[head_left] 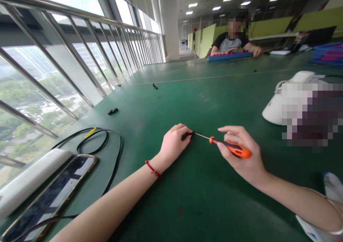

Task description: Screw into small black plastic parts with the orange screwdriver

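Observation:
My left hand (175, 142), with a red cord bracelet at the wrist, pinches a small black part (187, 135) just above the green table. Most of that part is hidden by my fingers, so its kind does not show. My right hand (242, 154) grips a screwdriver (238, 150) with an orange and black handle. Its thin metal shaft points left, and the tip meets the black part at my left fingertips. My right index finger is lifted off the handle.
Left on the green table (171, 102) lie a phone (53, 195), a long white case (34, 181), a black cable (119, 152) and a small black piece (113, 111). A white device (276, 106) stands right. Across sits a person (234, 42) behind a blue tray (230, 56). Railings (102, 53) run along the left.

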{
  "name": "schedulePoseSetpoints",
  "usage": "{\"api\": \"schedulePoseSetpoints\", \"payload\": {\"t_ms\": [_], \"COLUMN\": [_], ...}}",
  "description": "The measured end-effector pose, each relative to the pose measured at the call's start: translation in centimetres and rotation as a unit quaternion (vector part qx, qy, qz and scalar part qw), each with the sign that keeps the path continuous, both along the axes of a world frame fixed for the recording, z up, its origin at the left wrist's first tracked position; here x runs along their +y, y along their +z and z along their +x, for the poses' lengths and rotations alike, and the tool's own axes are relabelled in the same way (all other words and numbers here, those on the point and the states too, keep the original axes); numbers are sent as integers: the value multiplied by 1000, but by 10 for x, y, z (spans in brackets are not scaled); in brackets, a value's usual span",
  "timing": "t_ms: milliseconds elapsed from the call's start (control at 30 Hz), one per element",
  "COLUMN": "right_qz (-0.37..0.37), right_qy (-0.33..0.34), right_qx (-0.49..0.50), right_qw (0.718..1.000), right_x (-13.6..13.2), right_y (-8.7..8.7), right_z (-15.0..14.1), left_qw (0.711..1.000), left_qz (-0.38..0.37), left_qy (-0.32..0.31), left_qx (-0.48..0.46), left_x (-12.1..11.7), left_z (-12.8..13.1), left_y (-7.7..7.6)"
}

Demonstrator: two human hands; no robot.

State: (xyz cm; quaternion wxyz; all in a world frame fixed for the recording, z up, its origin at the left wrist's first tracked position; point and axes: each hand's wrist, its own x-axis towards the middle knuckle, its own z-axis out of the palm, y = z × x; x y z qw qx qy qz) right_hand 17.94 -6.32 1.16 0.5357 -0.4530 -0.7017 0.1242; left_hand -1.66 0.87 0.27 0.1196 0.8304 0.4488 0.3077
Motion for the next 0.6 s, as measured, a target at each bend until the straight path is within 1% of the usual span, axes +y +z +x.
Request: {"api": "schedulePoseSetpoints", "payload": {"t_ms": [67, 133, 267, 300, 333, 467, 533, 600], "right_qz": [34, 57, 22, 15, 16, 61, 44, 5], "right_qy": [2, -1, 17, 15, 8, -28, -18, -7], "right_qx": [28, 31, -58, -67, -60, 19, 22, -13], "right_qw": [999, 998, 998, 998, 998, 998, 999, 1000], "right_x": [0, 1, 0, 0, 0, 2, 2, 2], "right_y": [-1, -2, -1, -1, -1, -2, -1, 0], "right_z": [0, 1, 2, 2, 2, 2, 1, 1], "left_qw": [1000, 1000, 1000, 1000, 1000, 1000, 1000, 1000], "left_qz": [1, 4, 7, 7, 7, 7, 8, 7], "left_qy": [-1, -1, 0, 1, 1, 2, 0, -1], "left_qx": [0, 2, 4, 3, 3, 4, 5, 4], "left_x": [0, 0, 0, 0, 0, -1, -1, -1], "left_z": [0, 0, 0, 0, 0, 1, 1, 1], "left_y": [-1, -1, -1, 0, 0, 1, 1, 1]}}
